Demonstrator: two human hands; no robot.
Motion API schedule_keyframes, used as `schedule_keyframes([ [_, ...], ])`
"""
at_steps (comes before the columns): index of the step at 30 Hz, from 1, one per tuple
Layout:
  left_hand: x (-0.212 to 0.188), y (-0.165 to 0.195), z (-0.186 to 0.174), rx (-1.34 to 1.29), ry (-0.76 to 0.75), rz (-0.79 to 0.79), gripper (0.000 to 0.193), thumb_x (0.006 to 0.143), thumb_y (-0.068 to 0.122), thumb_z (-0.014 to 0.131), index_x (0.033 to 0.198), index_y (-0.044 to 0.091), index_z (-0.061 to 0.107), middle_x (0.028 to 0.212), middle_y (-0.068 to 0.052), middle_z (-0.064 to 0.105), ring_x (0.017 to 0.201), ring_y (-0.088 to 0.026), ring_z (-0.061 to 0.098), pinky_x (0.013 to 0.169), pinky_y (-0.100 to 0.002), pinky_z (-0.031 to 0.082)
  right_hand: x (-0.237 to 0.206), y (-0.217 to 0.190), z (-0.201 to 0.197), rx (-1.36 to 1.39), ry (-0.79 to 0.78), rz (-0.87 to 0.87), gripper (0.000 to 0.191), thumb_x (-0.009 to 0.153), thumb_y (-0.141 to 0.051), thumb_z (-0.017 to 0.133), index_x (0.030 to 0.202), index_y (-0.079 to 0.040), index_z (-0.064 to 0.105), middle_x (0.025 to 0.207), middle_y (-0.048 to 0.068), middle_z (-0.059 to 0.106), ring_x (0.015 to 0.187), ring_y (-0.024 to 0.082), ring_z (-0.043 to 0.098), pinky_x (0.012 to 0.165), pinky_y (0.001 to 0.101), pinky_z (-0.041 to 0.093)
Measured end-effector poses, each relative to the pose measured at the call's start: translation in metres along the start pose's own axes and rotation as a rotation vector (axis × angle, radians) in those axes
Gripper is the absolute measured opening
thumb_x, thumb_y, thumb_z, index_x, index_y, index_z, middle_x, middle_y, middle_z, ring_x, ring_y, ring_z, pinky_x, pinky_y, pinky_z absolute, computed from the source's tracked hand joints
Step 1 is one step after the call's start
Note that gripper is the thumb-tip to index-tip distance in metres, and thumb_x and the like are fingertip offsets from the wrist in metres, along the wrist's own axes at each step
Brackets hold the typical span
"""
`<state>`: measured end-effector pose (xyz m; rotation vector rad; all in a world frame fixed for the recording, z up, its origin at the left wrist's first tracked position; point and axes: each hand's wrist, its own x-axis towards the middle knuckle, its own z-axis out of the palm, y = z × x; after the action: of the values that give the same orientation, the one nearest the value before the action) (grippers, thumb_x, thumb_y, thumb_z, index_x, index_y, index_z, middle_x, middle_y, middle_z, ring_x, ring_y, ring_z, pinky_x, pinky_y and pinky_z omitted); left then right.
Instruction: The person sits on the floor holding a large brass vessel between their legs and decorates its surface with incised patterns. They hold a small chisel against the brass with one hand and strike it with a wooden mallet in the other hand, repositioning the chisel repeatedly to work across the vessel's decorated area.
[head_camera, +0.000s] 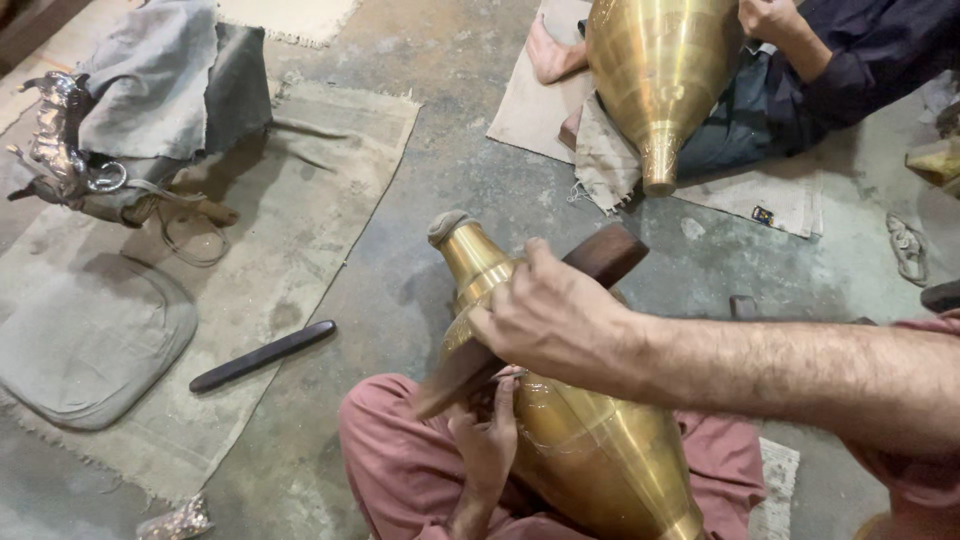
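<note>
At the far left of the concrete floor (440, 190), a silvery metal figurine (55, 135) lies against a heap of grey cloth (160, 85), at the top left corner of a burlap mat (300, 200). A flat grey cushion (85, 345) sits nearer, on the mat's left edge, and a dark wooden stick (263, 356) lies loose near its right edge.

In the middle, a brass vase (580, 440) rests tilted across the person's lap, its narrow neck pointing up and away toward the floor (a bit of cloth caps the mouth). The left hand (487, 445) presses against the vase's lower side, fingers curled on the metal. The right hand (555, 320) is clenched around a wooden mallet (530, 320), which lies slantwise across the vase's shoulder and touches it.

Farther right, at the floor's top edge, a second person sits on a cloth mat (780, 195), a hand (770, 18) steadying a larger brass vessel (655, 70) with its narrow end pointing down.
</note>
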<state>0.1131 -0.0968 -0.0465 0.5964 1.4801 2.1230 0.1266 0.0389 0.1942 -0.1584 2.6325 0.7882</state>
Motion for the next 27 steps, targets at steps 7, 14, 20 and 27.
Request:
schedule_keyframes([
  [7, 0.01, 0.0, -0.009, 0.18, -0.098, 0.031, 0.019, 0.094, 0.004, 0.073, 0.112, -0.001, 0.066, 0.099, -0.009, 0.08, 0.085, -0.013, 0.076, 0.073, -0.025, 0.061, -0.007, 0.012, 0.005, 0.374, 0.132, 0.135, 0.02, 0.095, -0.02, 0.063, 0.109, -0.007, 0.059, 0.079, 0.009, 0.071, 0.07, 0.023, 0.073, 0.07, 0.0498, 0.054],
  [14, 0.025, -0.004, -0.023, 0.307, -0.228, 0.053, 0.02, 0.094, 0.008, 0.074, 0.11, 0.001, 0.064, 0.092, -0.01, 0.082, 0.073, -0.013, 0.078, 0.062, -0.026, 0.063, -0.016, 0.028, 0.018, 0.403, -0.006, 0.192, 0.014, 0.095, -0.014, 0.061, 0.105, -0.005, 0.056, 0.08, 0.01, 0.07, 0.07, 0.026, 0.074, 0.071, 0.0477, 0.052],
  [20, 0.032, 0.003, -0.024, 0.41, -0.303, 0.074, 0.016, 0.095, 0.007, 0.073, 0.109, 0.001, 0.071, 0.093, -0.01, 0.083, 0.078, -0.014, 0.08, 0.068, -0.026, 0.063, -0.024, 0.03, 0.028, 0.434, 0.033, 0.234, 0.015, 0.092, -0.014, 0.062, 0.102, -0.005, 0.055, 0.078, 0.011, 0.07, 0.07, 0.029, 0.073, 0.069, 0.0482, 0.053],
  [27, 0.038, 0.013, -0.023, 0.345, -0.342, 0.02, 0.018, 0.094, 0.009, 0.074, 0.109, 0.0, 0.067, 0.094, -0.012, 0.083, 0.08, -0.017, 0.08, 0.069, -0.028, 0.063, -0.022, 0.032, 0.03, 0.397, -0.093, 0.236, 0.014, 0.098, -0.016, 0.058, 0.104, -0.005, 0.053, 0.074, 0.01, 0.07, 0.068, 0.03, 0.074, 0.071, 0.0495, 0.054],
])
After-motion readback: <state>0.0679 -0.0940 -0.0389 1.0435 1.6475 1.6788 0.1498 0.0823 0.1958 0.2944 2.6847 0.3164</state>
